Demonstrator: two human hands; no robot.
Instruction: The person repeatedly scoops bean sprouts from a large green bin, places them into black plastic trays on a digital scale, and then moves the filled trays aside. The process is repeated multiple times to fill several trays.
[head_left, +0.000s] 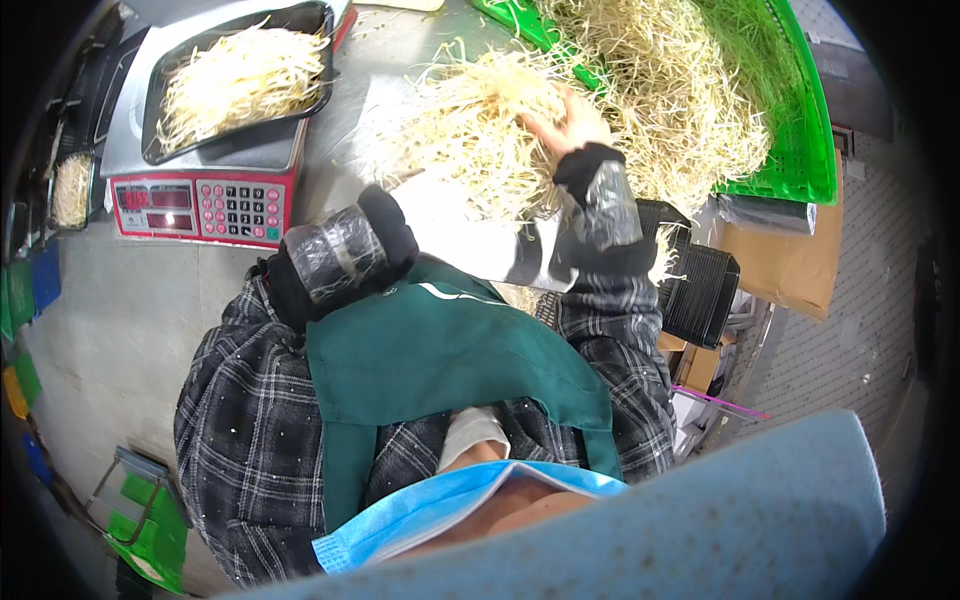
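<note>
My right hand (574, 127) is in a loose heap of bean sprouts (465, 127) on the metal worktop. A clump of sprouts lies between its thumb and fingers, and the fingertips are partly hidden. The left sleeve cuff (386, 225) points at the near left side of the heap; glare washes out the area past it, so my left hand cannot be made out. Left of the heap, a black plastic tray (319, 94) full of sprouts rests at a tilt on a red digital scale (240, 210). A green plastic crate (814, 150) stands right of the heap, with many sprouts spilling from it.
Stacked black trays (701, 296) sit beside my right forearm, near a cardboard sheet (787, 262). Another filled tray (73, 191) is at the far left. A green folding stool (150, 525) stands on the floor at lower left.
</note>
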